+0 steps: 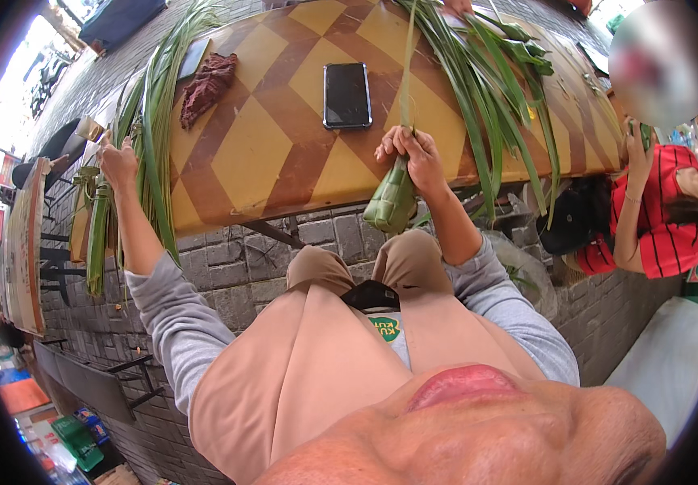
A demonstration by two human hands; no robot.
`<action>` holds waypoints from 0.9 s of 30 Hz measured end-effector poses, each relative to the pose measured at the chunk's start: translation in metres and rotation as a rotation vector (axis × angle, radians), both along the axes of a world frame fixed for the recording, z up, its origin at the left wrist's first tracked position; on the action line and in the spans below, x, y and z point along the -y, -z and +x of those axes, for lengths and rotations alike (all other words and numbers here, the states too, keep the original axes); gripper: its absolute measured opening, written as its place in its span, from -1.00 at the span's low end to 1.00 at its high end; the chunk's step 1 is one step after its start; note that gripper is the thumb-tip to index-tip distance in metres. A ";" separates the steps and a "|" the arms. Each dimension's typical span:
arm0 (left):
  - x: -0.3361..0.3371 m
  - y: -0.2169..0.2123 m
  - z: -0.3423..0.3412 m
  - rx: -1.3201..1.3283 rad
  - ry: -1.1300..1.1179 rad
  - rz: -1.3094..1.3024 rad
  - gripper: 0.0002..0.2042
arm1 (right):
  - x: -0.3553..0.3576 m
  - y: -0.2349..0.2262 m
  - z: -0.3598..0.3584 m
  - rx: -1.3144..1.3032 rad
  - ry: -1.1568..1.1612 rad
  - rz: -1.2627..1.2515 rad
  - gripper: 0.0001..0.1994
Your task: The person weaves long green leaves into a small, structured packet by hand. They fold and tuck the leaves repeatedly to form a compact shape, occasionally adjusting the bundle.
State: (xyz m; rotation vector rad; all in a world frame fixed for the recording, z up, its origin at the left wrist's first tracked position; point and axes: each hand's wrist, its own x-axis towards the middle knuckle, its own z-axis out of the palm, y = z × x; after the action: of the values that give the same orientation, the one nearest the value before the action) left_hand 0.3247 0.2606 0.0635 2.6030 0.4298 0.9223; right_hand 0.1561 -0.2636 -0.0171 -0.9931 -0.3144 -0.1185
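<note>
The woven leaf pouch (391, 202) hangs just below the right hand (413, 153) at the counter's (268, 137) near edge — green, diamond-shaped, with one long strand rising from the closed grip. The left hand (118, 162), far left, closes on a bundle of long leaves (143, 137). A dark phone (346, 95) lies beyond — more leaves (486, 73) right.

Outdoor street-side stall, brick paving (227, 267), patterned wooden table (260, 153), palm leaves (486, 73) piled on it
</note>
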 end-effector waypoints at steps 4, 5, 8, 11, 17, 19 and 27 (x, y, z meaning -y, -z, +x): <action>0.142 -0.020 -0.080 0.094 0.474 -0.248 -0.59 | 0.007 0.002 0.001 0.054 0.073 -0.002 -0.70; 0.172 -0.018 -0.111 0.106 0.674 -0.307 -0.60 | 0.005 0.001 0.000 0.108 0.095 -0.019 -0.71; 0.253 -0.002 -0.207 -0.221 1.115 -0.660 -0.47 | -0.008 -0.012 -0.030 -0.015 0.085 -0.083 -0.69; 0.309 0.030 -0.262 -0.386 1.338 -1.151 -0.26 | -0.034 -0.010 -0.084 0.219 -0.129 -0.108 -0.73; 0.331 0.090 -0.324 -0.761 1.409 -1.793 -0.27 | -0.046 -0.029 -0.173 0.246 0.166 -0.879 -0.87; 0.325 0.109 -0.336 -0.852 1.287 -1.775 -0.35 | -0.042 -0.030 -0.185 0.332 0.241 -1.091 -0.90; 0.317 0.095 -0.387 -0.836 0.964 -1.799 -0.67 | -0.057 -0.042 -0.200 0.387 0.164 -1.168 -0.79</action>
State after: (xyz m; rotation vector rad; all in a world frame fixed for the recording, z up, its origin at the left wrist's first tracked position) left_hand -0.0624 -0.0559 -0.0312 0.9730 0.0117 -0.7267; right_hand -0.0436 -0.2071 0.0246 -2.1645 -0.6880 -0.2919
